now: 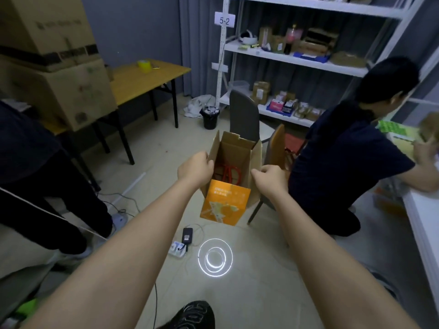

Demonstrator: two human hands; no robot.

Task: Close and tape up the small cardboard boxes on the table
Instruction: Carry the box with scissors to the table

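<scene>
We are holding a small cardboard box in the air in front of us, above the floor, not on a table. Our left hand is gripping the left side flap with curled fingers, and our right hand is pinching the right side flap. Between our two hands the mouth of the box is standing open and is pointing up and a little toward us. The long axis of the box is running from this mouth down to the orange printed face below our hands. The far flap is standing upright beyond our grip. Inside the box something red is lying; we cannot tell what it is.
</scene>
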